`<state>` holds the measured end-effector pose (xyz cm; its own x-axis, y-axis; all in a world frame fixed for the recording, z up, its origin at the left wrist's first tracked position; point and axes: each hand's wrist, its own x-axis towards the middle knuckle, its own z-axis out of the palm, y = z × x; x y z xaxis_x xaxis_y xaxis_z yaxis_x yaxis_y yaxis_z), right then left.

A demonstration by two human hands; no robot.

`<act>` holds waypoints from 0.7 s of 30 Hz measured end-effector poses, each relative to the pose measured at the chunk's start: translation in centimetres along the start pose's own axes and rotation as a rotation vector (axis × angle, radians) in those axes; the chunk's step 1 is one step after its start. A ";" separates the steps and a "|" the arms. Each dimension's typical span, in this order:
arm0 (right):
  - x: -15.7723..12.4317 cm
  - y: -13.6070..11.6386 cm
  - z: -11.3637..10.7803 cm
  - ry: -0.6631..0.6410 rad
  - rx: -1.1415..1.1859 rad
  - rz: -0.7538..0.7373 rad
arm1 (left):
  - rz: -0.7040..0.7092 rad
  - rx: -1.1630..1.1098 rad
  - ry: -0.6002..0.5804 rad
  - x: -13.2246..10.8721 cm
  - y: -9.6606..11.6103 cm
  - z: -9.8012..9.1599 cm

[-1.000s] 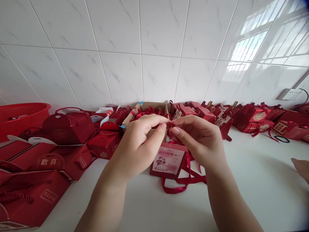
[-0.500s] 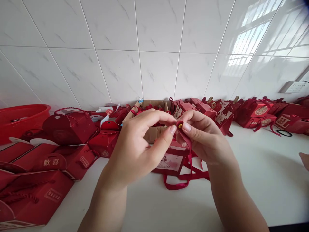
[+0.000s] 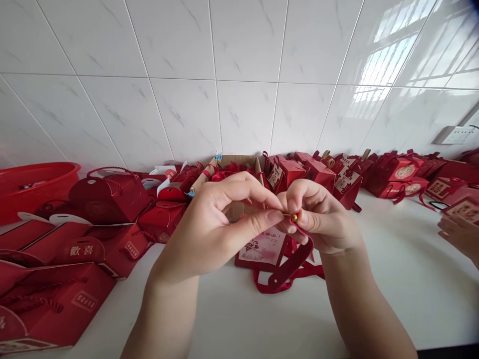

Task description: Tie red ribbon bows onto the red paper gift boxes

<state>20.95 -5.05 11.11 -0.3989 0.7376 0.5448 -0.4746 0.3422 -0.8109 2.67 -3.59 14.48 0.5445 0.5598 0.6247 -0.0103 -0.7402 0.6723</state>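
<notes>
Between my two hands is a dark red strap (image 3: 294, 262) with a small gold stud (image 3: 294, 218) at its upper end. My left hand (image 3: 228, 224) pinches a thin gold piece at the stud, thumb against index finger. My right hand (image 3: 324, 219) holds the strap beside the stud with thumb and curled fingers. The strap's lower end hangs free and shows a small hole. Behind and below it, a red box (image 3: 258, 249) with a printed couple on a pale panel lies on the table, with red ribbon (image 3: 314, 271) around it.
Red gift boxes (image 3: 90, 299) crowd the left side near a red basin (image 3: 37, 187). A cardboard box (image 3: 237, 160) of red items stands behind my hands. More red boxes (image 3: 346, 182) line the wall. Another person's hand (image 3: 462, 237) holds a red box at the right edge.
Both hands have shifted slightly right and down. The strap's free end now swings out below them. At the right, the other person's hand has come further in with a red box.
</notes>
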 end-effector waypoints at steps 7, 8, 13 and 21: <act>0.1 0.2 -0.5 -0.118 0.161 0.068 | -0.106 -0.209 -0.096 0.2 0.5 0.6; 0.1 0.2 -0.6 -0.142 0.186 0.080 | -0.113 -0.252 -0.114 0.3 0.4 0.7; 0.4 0.8 -0.8 -0.177 0.273 0.122 | -0.146 -0.470 -0.175 0.8 -0.8 1.0; 0.1 0.0 -0.4 0.012 0.054 0.055 | -0.169 -0.225 -0.163 0.8 -2.1 -0.6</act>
<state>21.25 -4.80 11.09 -0.4161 0.7617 0.4966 -0.4939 0.2691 -0.8268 2.64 -1.35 13.82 0.6816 0.5870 0.4369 -0.0836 -0.5306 0.8435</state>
